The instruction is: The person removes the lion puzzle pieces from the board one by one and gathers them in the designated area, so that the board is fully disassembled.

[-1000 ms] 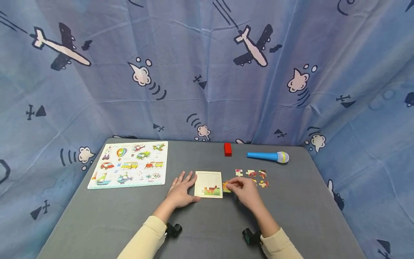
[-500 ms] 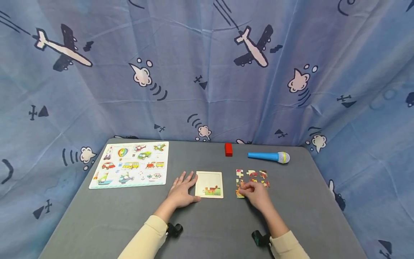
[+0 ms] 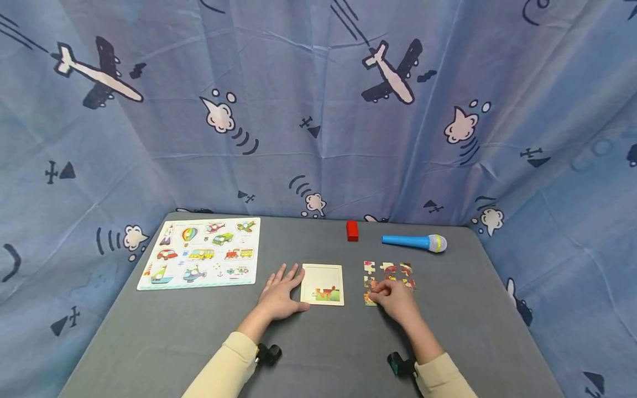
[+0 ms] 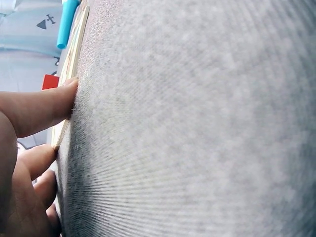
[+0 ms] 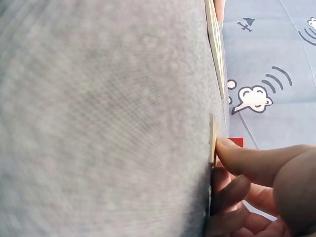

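In the head view my left hand (image 3: 278, 298) lies with fingers spread at the left side of a square puzzle tray (image 3: 320, 275). The left wrist view has its thumb and a finger right at the tray's edge (image 4: 75, 54). A few joined pieces (image 3: 327, 294) fill the tray's lower right part. To the right, my right hand (image 3: 398, 303) pinches a yellow puzzle piece (image 3: 369, 302) at the lower left of the loose pieces (image 3: 389, 267). From the right wrist, that piece shows edge-on under the thumb (image 5: 237, 150); the hand covers some loose pieces.
A picture board (image 3: 204, 254) with vehicles lies at the left. Behind the tray stands a red block (image 3: 352, 231), with a blue toy microphone (image 3: 415, 242) to its right. A printed curtain (image 3: 318, 121) hangs past the grey table's (image 3: 318, 354) back edge.
My right hand has carried the yellow piece from beside the tray's right edge to the loose pieces, then stayed there over the last half second. The left hand keeps its place.
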The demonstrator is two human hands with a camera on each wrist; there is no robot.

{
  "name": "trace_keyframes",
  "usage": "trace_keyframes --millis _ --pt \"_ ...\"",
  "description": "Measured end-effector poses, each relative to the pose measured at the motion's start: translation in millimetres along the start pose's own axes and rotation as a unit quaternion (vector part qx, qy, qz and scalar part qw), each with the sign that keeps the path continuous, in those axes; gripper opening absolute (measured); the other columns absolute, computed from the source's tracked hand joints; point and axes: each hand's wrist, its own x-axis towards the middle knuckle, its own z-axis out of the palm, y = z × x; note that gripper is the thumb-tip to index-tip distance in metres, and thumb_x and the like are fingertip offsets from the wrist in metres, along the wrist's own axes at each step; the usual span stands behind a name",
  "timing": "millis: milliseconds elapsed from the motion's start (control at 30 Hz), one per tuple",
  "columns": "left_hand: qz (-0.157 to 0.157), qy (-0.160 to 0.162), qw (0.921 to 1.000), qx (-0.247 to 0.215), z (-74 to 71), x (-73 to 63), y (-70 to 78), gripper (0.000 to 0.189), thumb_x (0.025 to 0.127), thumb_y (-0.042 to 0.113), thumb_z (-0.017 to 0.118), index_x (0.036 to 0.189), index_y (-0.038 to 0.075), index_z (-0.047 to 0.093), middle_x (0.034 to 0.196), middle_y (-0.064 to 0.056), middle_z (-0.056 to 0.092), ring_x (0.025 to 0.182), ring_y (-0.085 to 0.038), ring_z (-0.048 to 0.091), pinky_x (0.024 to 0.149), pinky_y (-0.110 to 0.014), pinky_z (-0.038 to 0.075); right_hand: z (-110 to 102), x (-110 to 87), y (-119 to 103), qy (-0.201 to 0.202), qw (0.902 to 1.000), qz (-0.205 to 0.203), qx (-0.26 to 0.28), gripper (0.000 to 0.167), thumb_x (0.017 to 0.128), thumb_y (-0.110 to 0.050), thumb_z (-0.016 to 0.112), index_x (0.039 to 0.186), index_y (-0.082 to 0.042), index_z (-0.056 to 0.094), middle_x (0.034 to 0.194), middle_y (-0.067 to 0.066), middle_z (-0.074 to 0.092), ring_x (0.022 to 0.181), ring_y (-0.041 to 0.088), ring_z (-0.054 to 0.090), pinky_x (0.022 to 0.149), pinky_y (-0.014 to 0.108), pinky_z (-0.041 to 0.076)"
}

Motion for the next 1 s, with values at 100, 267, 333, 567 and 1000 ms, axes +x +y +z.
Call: trace_keyframes --millis 100,267,333,567,1000 --pt "0.001 0.0 1.0 -0.001 0.1 0.0 0.2 0.089 0.083 0.046 0.078 0.158 0.019 0.038 0.168 -0.003 0.024 0.158 -0.033 0.008 0.126 -0.055 0.01 -0.8 1.3 -0.8 0.016 0.9998 -0.012 0.004 0.015 0.087 -0.023 0.08 0.087 -0.009 0.073 0.073 -0.001 0.063 0.066 0.013 0.053 0.061 0.028 0.041" --pt "0.002 0.0 1.0 -0.006 -0.2 -2.3 -0.2 0.089 0.084 0.045 0.078 0.158 0.018 0.038 0.168 -0.004 0.023 0.157 -0.034 0.009 0.126 -0.055 0.01 -2.6 3.1 -6.2 0.034 0.9978 -0.055 0.016 0.014 0.086 -0.021 0.081 0.092 -0.009 0.075 0.075 -0.002 0.066 0.066 0.012 0.054 0.059 0.025 0.042" --pt "0.001 -0.001 1.0 -0.006 -0.7 -3.1 -0.2 0.088 0.084 0.044 0.079 0.158 0.018 0.038 0.168 -0.005 0.023 0.157 -0.034 0.009 0.126 -0.055 0.009 -3.3 2.5 -12.0 0.029 0.9976 -0.061 0.015 0.015 0.086 -0.021 0.081 0.094 -0.01 0.075 0.077 -0.002 0.066 0.067 0.011 0.054 0.058 0.024 0.042" --pt "0.003 0.0 1.0 -0.001 -2.8 -1.4 0.5 0.089 0.084 0.043 0.079 0.158 0.017 0.038 0.168 -0.005 0.024 0.157 -0.034 0.009 0.126 -0.056 0.009 3.2 -0.6 -42.1 0.005 0.9957 -0.077 0.05 0.023 0.085 -0.014 0.081 0.105 -0.005 0.074 0.085 0.001 0.068 0.068 0.012 0.054 0.059 0.024 0.046" --pt "-0.006 0.001 1.0 -0.001 -0.9 0.3 1.2 0.089 0.083 0.044 0.079 0.157 0.018 0.039 0.168 -0.004 0.024 0.157 -0.033 0.009 0.126 -0.055 0.01 44.8 2.6 -79.1 -0.04 0.9917 -0.111 0.051 0.022 0.084 -0.014 0.082 0.104 -0.009 0.074 0.082 -0.004 0.068 0.064 0.011 0.054 0.057 0.025 0.045"
